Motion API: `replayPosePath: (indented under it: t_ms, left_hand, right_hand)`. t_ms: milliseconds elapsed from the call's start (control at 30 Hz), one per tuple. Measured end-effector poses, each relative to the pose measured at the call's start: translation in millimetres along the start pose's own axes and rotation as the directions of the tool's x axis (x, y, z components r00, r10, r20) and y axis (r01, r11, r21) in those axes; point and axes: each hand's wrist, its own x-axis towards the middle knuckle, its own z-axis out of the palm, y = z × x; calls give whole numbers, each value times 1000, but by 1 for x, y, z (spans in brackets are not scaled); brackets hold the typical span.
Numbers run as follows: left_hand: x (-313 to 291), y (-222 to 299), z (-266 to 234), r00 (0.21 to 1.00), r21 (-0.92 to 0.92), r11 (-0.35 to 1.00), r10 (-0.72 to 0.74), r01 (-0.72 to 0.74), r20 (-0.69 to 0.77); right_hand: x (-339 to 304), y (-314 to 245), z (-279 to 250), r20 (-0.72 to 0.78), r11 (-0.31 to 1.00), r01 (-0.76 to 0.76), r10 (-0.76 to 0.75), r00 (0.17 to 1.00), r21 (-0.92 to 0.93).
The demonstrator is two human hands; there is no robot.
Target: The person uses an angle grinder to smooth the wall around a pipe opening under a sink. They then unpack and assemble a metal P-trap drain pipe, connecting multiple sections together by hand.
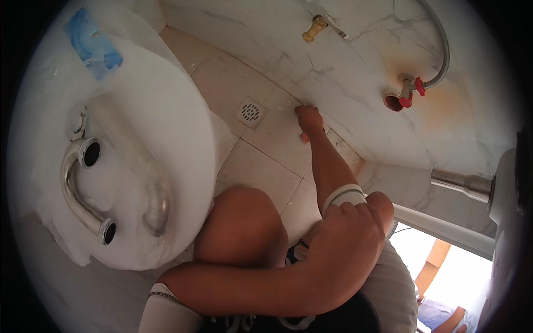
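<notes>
My right arm reaches down past my knees to the tiled floor. My right hand (pixel 309 119) is closed near the foot of the marbled wall, and whatever it grips is mostly hidden. A small orange-red piece (pixel 305 137) shows beside its wrist. Bent across my lap, my left arm ends with my left hand (pixel 347 227) against the white right sleeve (pixel 344 195). The left fingers are curled and their tips are out of sight. A square metal floor drain (pixel 251 112) lies just left of my right hand.
Curved chrome pipes (pixel 72 180) lie on a white, plastic-covered rounded fixture (pixel 189 139) at left. On the wall are a brass tap fitting (pixel 315 29) and a red-handled valve (pixel 408 91) with a grey hose (pixel 444 50). Another person's arm (pixel 452 321) shows at lower right.
</notes>
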Motion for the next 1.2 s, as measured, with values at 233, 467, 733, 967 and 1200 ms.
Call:
replayPosePath:
  t_ms: [233,467,733,967,1200]
  left_hand:
    - [22,-4,3,984,-54,994,106,-99,145]
    - [27,-10,-1,980,-93,990,123,-109,158]
    - [29,-8,-5,988,-124,988,104,-90,112]
    - [30,-5,6,987,-88,992,97,-86,130]
    - [30,-5,6,990,-105,990,105,-95,97]
  right_hand:
    - [-70,45,26,-171,844,7,100,980,536]
    - [-87,6,37,-68,897,-113,156,985,427]
    - [-62,34,32,-386,925,5,155,909,381]
    - [-37,59,18,-97,939,164,-140,985,303]
    - [-61,59,11,-260,757,-217,455,852,616]
